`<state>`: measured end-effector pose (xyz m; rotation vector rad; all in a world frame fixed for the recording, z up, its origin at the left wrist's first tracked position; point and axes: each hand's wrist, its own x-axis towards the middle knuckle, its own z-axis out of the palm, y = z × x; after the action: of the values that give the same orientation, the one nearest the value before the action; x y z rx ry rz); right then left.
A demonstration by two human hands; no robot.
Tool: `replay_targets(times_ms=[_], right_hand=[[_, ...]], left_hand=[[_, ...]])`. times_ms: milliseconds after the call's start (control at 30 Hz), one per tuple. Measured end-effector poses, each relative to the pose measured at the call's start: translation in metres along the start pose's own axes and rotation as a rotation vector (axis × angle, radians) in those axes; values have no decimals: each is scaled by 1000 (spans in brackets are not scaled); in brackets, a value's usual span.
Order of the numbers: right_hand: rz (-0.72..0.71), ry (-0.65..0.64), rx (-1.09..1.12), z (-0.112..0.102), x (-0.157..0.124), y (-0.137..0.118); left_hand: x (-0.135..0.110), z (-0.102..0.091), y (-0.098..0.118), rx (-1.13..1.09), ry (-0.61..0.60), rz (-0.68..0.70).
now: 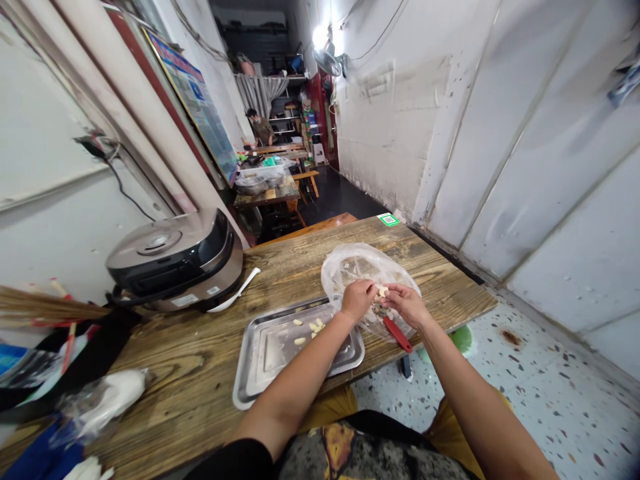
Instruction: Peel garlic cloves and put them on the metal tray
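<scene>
Fingers of left hand and right hand clamp clove over bag; few cloves on tray, likely early

Long brown plank table: looked like weathered wood, coarse-grained, matt, stained in patches.
Rectangular silver tray: looked like thin sheet metal, smooth, dully reflective, scuffed.
Crumpled clear bag: looked like thin plastic film, wrinkled, glossy.
Small pale garlic clove: appeared peeled, smooth, faintly waxy.
Red tool handle: looked like plastic, smooth, semi-gloss.
Round black-and-bronze rice cooker: showed a glossy plastic lid, a brushed metallic band.
White rice paddle: looked like smooth matt plastic.
Speckled pale floor: resembled terrazzo, polished, stained.
White wall panels: seemed painted, matt, chipped.
</scene>
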<state>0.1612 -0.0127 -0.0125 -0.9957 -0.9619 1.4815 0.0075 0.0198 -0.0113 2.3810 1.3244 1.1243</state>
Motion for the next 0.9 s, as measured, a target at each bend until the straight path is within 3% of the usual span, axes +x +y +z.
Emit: replay_targets(times_ms=[167,300,400,500,667,767,900], right_hand=[[54,-28,119,-1,-4,2],[30,39,156,-2,0,9],[5,69,161,-2,3,13],[-5,66,185,-1,3,13],[23,22,233,-1,3,9],[3,0,191,0,3,10],[-152,165,-64,2,3,14]], left_hand=[[2,-2,-12,111,-116,-156],[-2,-1,-14,28,-270,-121],[-5,2,-7,-151,-197,-59],[-5,5,2,-350,-159,-93],[-3,9,8,-739,-134,-393],[-3,10,9,-1035,-196,-619],[-2,7,14,-1251,-157,-833]])
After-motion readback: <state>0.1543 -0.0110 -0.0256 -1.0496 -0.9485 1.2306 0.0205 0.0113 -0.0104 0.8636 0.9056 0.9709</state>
